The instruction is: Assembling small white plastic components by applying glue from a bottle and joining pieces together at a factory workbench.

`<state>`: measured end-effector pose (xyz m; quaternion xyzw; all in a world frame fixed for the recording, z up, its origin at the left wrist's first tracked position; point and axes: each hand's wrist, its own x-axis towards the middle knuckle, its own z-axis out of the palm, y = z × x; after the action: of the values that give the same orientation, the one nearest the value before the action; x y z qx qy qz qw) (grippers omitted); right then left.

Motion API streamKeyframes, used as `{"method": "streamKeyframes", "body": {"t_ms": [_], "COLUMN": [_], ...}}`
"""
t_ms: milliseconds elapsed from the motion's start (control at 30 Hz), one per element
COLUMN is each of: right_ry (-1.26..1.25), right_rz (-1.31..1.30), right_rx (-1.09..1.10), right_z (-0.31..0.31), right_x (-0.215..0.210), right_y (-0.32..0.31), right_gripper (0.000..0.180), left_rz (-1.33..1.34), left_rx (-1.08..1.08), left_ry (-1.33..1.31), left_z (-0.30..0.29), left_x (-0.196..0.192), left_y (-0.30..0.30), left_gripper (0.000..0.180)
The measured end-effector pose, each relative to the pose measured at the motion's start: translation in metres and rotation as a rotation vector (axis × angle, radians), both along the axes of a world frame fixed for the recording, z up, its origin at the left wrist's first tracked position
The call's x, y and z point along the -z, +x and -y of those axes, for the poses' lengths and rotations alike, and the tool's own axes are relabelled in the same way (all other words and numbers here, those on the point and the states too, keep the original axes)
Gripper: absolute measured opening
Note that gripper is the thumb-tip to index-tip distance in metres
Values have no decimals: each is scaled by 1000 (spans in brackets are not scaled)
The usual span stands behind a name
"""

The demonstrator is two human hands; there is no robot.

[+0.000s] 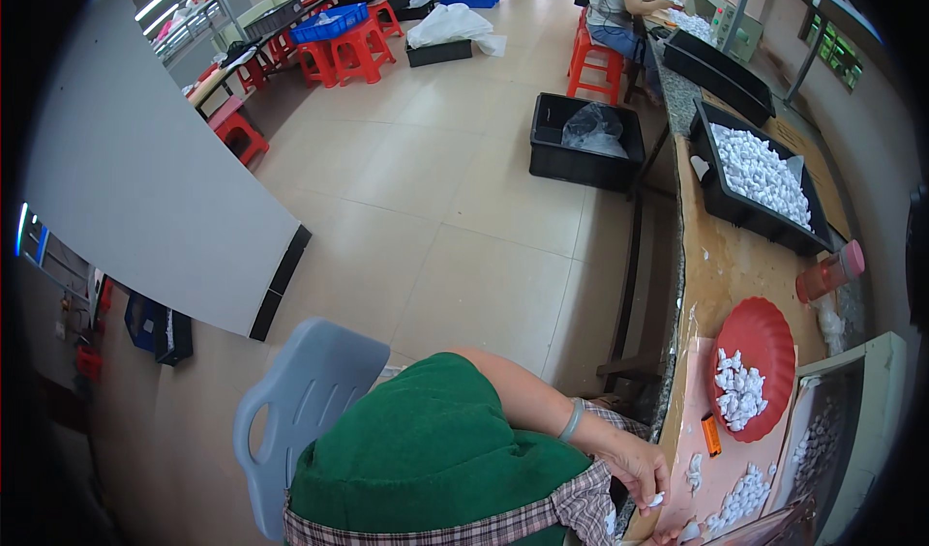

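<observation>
My left hand [634, 464] comes in over a green sleeve and a plaid apron, with a pale green bangle [571, 418] on the wrist. It rests at the near edge of the workbench [721, 265] and pinches a small white piece [656, 500]. At the lower edge a sliver of fingers [668, 538] may be my right hand; its state is hidden. To the right of my left hand lie a pink sheet [699, 396], loose white pieces [740, 498], a small orange object [711, 435] and a red round dish [764, 338] holding white pieces.
A black crate [721, 203] full of white pieces and a red bottle [827, 273] on its side sit farther along the bench. On the floor stands another black crate [585, 159]. A co-worker [614, 4] sits on a red stool. A grey chair back [310, 391] is at lower left.
</observation>
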<state>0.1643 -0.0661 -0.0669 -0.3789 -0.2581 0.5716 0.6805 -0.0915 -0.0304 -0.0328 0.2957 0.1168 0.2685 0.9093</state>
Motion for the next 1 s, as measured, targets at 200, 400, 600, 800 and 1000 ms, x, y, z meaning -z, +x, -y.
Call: {"method": "streamKeyframes", "body": {"t_ms": [200, 400, 600, 800, 1000], "right_ry": [4, -26, -214, 548, 25], "right_rz": [-59, 254, 331, 833, 1001], "right_rx": [74, 267, 369, 259, 373], "right_z": [20, 47, 42, 19, 51], "right_x": [3, -15, -54, -20, -27], "right_y": [12, -6, -47, -10, -32], "right_gripper": [32, 27, 20, 17, 23], "left_rz": [16, 73, 73, 86, 97], "left_rx": [56, 138, 167, 186, 194], "left_ry": [-23, -16, -41, -71, -65], "left_z": [4, 8, 15, 22, 19], "left_x": [4, 6, 11, 14, 15], "left_y": [9, 13, 9, 7, 10], "left_gripper": [28, 27, 27, 26, 26]}}
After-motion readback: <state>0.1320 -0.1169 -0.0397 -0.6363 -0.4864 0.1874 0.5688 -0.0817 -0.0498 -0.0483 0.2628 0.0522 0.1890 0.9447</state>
